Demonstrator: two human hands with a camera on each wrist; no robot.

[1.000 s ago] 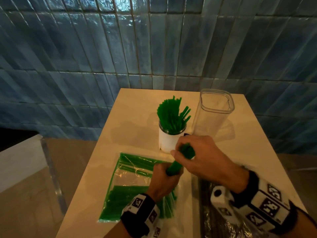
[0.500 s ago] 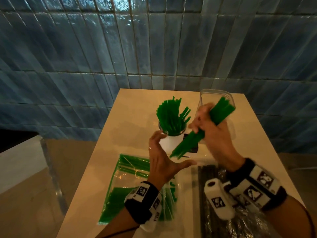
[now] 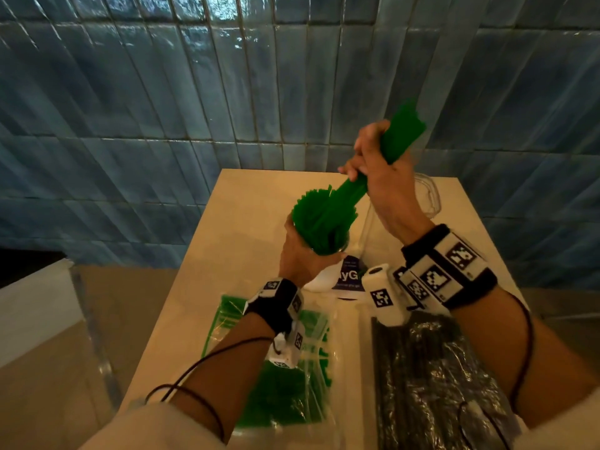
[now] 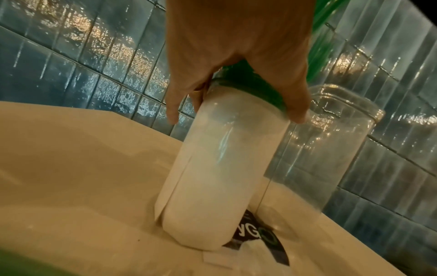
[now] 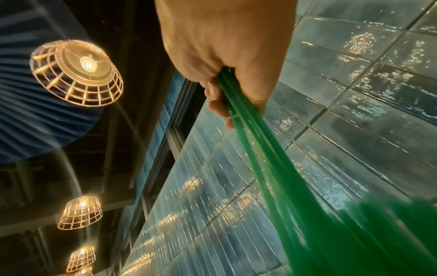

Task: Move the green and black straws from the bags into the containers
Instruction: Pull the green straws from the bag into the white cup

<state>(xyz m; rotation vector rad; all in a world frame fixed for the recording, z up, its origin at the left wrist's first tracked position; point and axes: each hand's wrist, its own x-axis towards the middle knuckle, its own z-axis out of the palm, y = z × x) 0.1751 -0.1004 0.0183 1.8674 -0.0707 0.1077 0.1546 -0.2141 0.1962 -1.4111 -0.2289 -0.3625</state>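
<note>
Overhead, right hand point(image 3: 380, 177) fisted round green straws point(image 3: 399, 134) — left hand point(image 3: 302, 254) seemingly gripping white container point(image 4: 220, 168).

I see a dim, warm-lit scene, the caged ceiling lamps point(image 5: 78, 72) glaring in my right wrist view, speckled reflections on the blue wall tiles point(image 3: 162, 108), and the green straws point(image 5: 354, 233) motion-blurred.

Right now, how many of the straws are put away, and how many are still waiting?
Done: many green straws stand in the white jar. In hand: the right hand pushes another green bunch in while the left hand grips the jar. Left: more green straws in the clear bag, every black straw in its bag, and the clear container holds none.
</note>
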